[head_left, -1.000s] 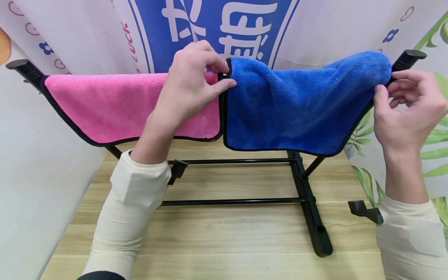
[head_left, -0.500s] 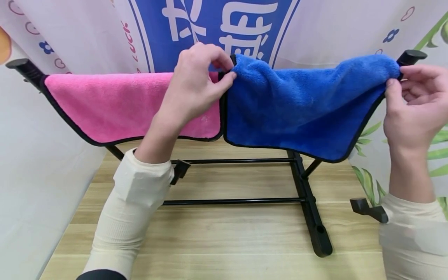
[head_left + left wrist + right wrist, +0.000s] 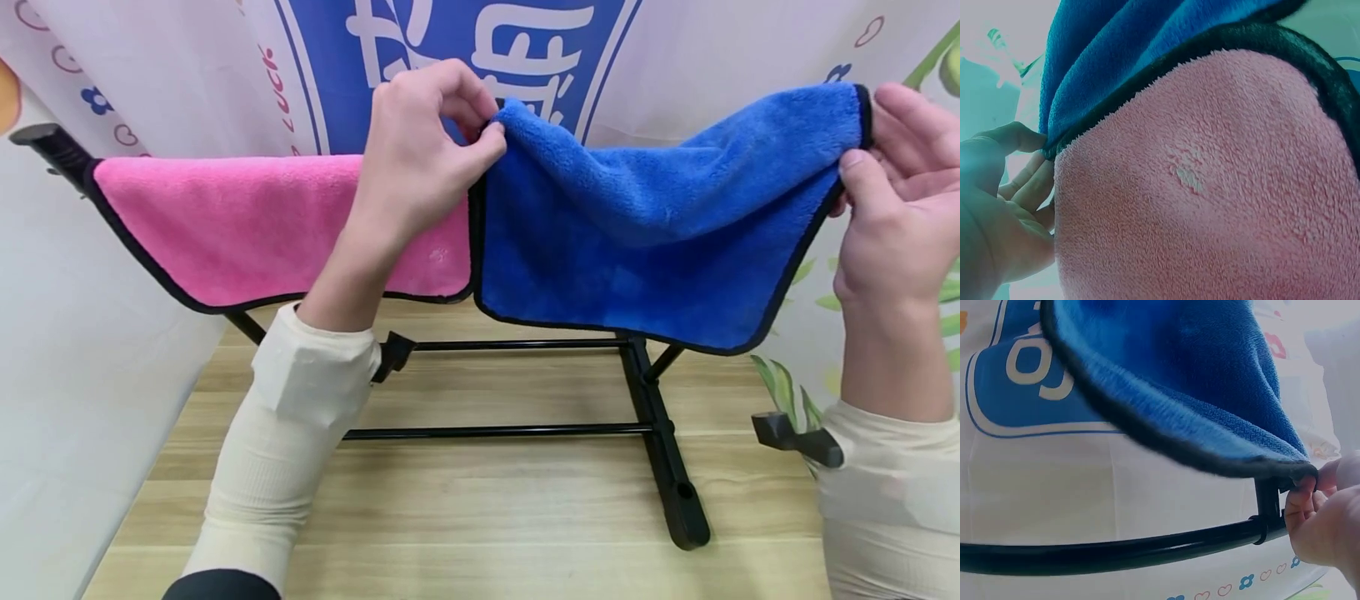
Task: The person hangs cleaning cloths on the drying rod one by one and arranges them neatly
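A blue towel [image 3: 637,250] with black edging hangs over the right half of a black rack, its middle sagging in folds. My left hand [image 3: 431,146] pinches its upper left corner between thumb and fingers, close to the pink towel. On the other side my right hand [image 3: 900,192] grips the upper right edge, thumb in front and the other fingers partly hidden behind the cloth. The pink towel [image 3: 225,225], also black-edged, hangs flat over the rack's left half. In the right wrist view the right fingers [image 3: 1302,503] pinch the black edge, near a black tube [image 3: 1147,547].
The rack's end caps [image 3: 37,135] stick up at the left. Below are two black crossbars [image 3: 510,431] and a black foot [image 3: 686,517] on a wooden tabletop [image 3: 487,517]. Behind hangs a printed curtain [image 3: 675,67] with a blue panel.
Both hands have risen, lifting the blue towel's upper corners. My right hand has also moved outward to the right, stretching the towel that way. The pink towel stays in place.
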Motion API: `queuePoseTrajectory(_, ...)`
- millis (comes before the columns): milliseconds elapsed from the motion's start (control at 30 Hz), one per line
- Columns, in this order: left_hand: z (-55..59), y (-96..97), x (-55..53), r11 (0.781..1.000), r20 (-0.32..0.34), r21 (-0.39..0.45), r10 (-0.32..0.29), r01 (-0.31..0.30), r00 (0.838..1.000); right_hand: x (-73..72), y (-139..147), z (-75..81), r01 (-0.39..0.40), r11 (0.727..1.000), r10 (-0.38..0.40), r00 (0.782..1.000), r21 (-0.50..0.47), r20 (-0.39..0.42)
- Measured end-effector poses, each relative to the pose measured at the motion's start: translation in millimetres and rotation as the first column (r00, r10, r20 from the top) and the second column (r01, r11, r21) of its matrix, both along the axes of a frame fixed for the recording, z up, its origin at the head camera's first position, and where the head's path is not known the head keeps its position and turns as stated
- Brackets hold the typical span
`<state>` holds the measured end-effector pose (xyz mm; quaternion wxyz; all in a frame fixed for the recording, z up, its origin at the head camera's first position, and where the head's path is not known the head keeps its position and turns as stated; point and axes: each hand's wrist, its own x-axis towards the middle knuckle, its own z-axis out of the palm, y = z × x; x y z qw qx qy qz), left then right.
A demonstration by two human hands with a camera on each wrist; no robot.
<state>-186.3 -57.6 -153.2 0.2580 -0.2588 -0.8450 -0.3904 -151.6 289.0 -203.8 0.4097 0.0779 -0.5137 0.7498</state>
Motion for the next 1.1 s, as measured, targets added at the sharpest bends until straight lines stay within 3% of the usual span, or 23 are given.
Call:
queuePoseTrajectory(167,0.4,2.2,-3.2,0.999,-0.041,0.050,-0.013,0.015,0.999,1.2,1,3.8,-0.071,0.997,0.071,0.997,-0.029,0.006)
queuePoseTrajectory(300,0.2,4.3,-4.3,0.997,-0.055,0.074,-0.021,0.025,0.998,2.2,-1,3.6,0.035,0.995,-0.041,0.997,0.091,0.061)
queuePoseTrajectory(400,0.4,5.3,-3.5,1.000,-0.013,0.004,0.013,-0.013,1.000,1.9,-2,1.7,0.139,0.975,-0.156,0.984,0.176,0.084)
queuePoseTrajectory(500,0.1,5.1,-1.5,0.992,0.037,-0.106,0.077,-0.073,0.996,1.3,-2,-0.4,0.262,0.918,-0.312,0.940,0.300,0.135)
queuePoseTrajectory(633,0.7,3.0,1.6,0.967,0.038,-0.219,0.141,-0.129,0.989,3.0,1,-5.0,0.359,0.787,-0.499,0.848,0.502,0.177)
queuePoseTrajectory(833,2.1,-2.1,6.9,0.946,-0.046,-0.295,0.126,-0.134,0.991,8.7,2,-13.1,0.378,0.703,-0.559,0.817,0.602,0.139)
queuePoseTrajectory(967,2.8,-5.6,10.1,0.944,-0.022,-0.318,0.082,-0.084,0.996,13.5,1,-16.7,0.358,0.670,-0.557,0.822,0.650,0.121)
queuePoseTrajectory(1100,4.4,-10.8,11.5,0.942,0.028,-0.336,0.022,-0.011,0.999,15.6,2,-19.5,0.321,0.691,-0.505,0.856,0.648,0.114)
